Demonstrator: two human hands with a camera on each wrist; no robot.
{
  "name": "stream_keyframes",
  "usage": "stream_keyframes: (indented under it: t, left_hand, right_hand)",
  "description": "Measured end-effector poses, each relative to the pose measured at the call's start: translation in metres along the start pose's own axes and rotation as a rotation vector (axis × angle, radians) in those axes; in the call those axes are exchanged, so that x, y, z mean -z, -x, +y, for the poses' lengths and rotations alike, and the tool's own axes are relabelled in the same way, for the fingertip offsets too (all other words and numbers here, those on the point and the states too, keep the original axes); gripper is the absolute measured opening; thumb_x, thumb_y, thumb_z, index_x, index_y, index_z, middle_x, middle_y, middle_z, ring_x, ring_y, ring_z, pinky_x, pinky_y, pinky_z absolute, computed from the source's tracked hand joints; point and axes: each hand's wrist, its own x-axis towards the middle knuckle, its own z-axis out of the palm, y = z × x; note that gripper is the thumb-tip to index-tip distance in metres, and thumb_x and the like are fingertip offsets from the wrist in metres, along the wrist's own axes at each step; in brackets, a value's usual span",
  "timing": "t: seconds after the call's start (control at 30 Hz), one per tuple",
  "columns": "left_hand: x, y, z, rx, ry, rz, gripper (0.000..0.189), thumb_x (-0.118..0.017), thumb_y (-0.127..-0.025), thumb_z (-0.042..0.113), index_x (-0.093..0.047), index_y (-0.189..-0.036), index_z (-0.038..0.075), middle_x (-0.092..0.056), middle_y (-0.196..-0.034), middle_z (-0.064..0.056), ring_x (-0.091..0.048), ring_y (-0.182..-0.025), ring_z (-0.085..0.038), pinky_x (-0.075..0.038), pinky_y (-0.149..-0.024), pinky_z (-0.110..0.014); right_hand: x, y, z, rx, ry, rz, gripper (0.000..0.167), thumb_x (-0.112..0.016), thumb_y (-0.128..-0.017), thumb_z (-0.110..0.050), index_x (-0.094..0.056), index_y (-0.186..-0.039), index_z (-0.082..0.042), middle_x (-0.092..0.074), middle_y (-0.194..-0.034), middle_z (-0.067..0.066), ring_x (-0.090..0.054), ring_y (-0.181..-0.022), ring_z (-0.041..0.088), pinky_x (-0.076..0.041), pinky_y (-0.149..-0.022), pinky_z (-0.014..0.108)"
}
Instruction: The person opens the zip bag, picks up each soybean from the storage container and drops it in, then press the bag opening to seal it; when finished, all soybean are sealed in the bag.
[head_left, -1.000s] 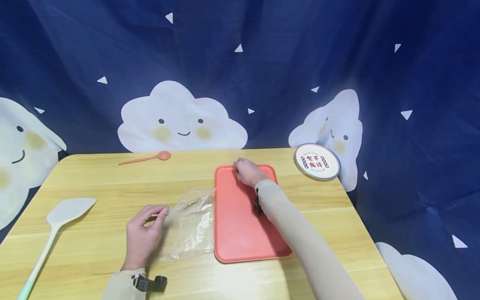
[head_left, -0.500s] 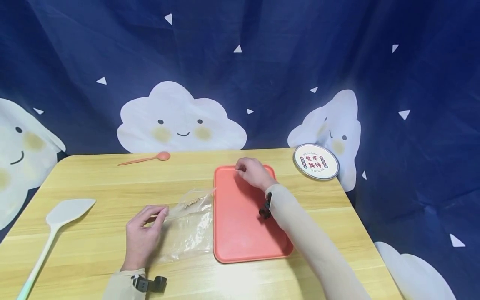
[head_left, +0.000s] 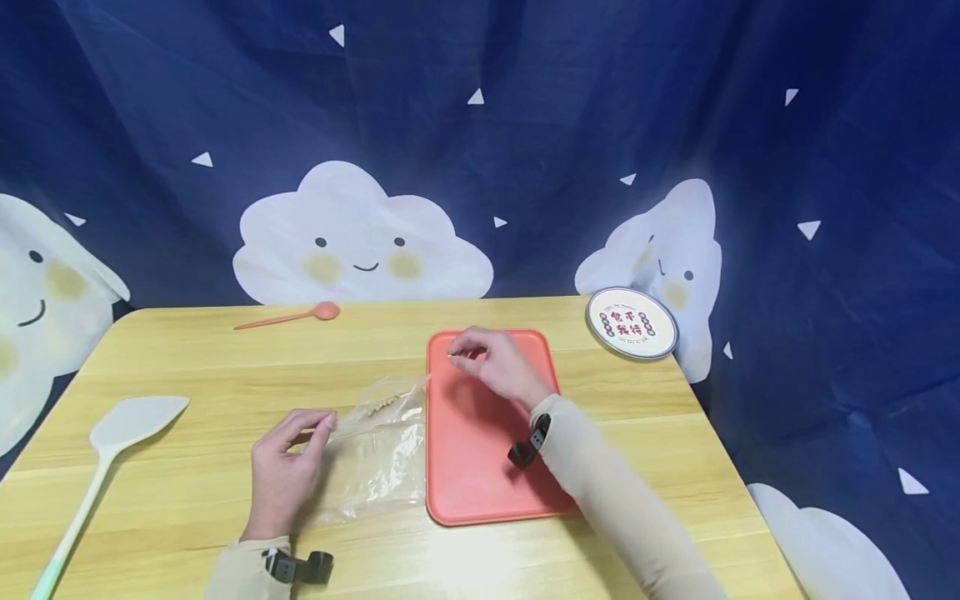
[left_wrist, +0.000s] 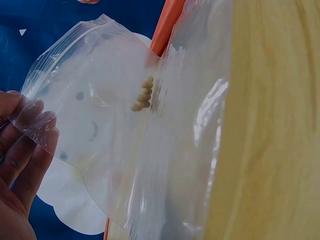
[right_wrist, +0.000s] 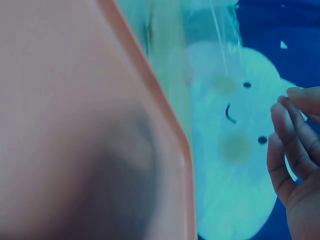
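A clear zip bag [head_left: 386, 467] lies on the table against the tray's left side, its mouth edge raised. My left hand [head_left: 287, 471] pinches that edge between thumb and fingers. Several round beige soybeans [left_wrist: 143, 96] sit clustered inside the bag, seen through the plastic in the left wrist view. My right hand [head_left: 501, 364] is over the far left part of the red tray [head_left: 480, 467], thumb and forefinger brought together. A tiny pale bean [head_left: 451, 357] shows at those fingertips, mostly hidden by them.
On the wooden table [head_left: 225, 358], a white spatula [head_left: 138, 421] lies at the left and an orange spoon [head_left: 325, 311] near the back edge. A round plate [head_left: 632, 323] with red lettering stands at the back right corner. A blue cloud-patterned curtain [head_left: 540, 133] hangs behind.
My right hand has come up off the tray's far left corner, then moved left and nearer, toward the bag. My left hand and the bag have stayed put.
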Motion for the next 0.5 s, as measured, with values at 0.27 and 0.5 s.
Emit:
stream_keyframes:
  t: [0.27,0.5]
  left_hand:
    - [-0.002,-0.001,0.000,-0.021,0.000,0.000,0.013,-0.073,-0.083,-0.010,-0.075,-0.092,0.000,-0.072,-0.090,-0.008,-0.064,-0.085,-0.003,-0.052,-0.075,-0.013]
    - [-0.001,-0.001,0.002,-0.007,-0.003,-0.004,0.012,-0.072,-0.084,-0.009,-0.075,-0.092,-0.001,-0.072,-0.091,-0.008,-0.064,-0.086,-0.003,-0.053,-0.075,-0.014]
  right_hand:
    - [-0.021,0.010,-0.019,0.091,-0.224,0.028,0.011,-0.073,-0.089,-0.010,-0.073,-0.100,-0.010,-0.066,-0.091,-0.003,-0.060,-0.086,0.016,-0.053,-0.079,0.039]
    - [-0.044,0.013,-0.031,0.131,-0.234,-0.052,0.011,-0.072,-0.089,-0.008,-0.072,-0.100,-0.007,-0.066,-0.092,-0.006,-0.061,-0.086,0.013,-0.054,-0.077,0.034]
